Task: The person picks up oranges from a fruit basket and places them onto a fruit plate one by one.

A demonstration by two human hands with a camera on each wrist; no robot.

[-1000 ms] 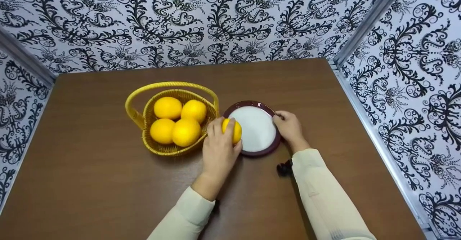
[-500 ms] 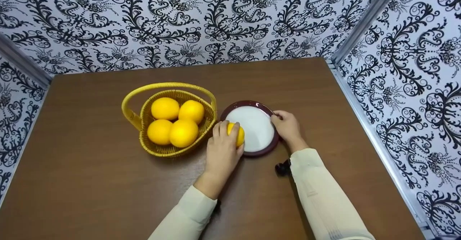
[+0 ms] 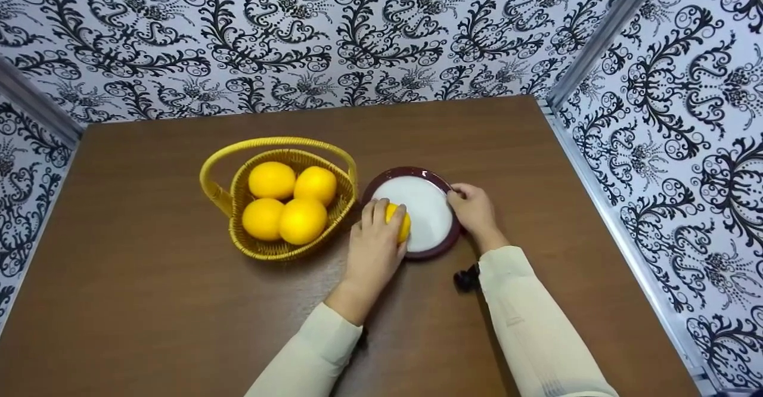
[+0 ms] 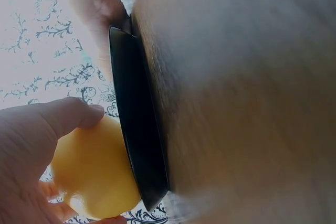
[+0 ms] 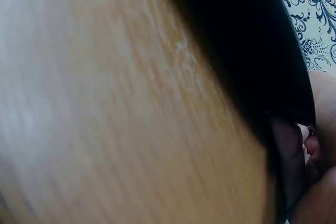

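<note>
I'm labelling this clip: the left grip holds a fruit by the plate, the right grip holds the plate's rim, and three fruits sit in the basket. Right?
Not three: the head view shows four fruits in the basket. The rest is right: the left grip holds a fruit by the plate, and the right grip holds the plate's rim.

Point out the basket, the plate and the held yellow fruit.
Basket (image 3: 341, 207): head view, bare inner wall.
Plate (image 3: 429, 209): head view, bare white surface.
Held yellow fruit (image 4: 97, 163): left wrist view, middle of its exposed side.
</note>
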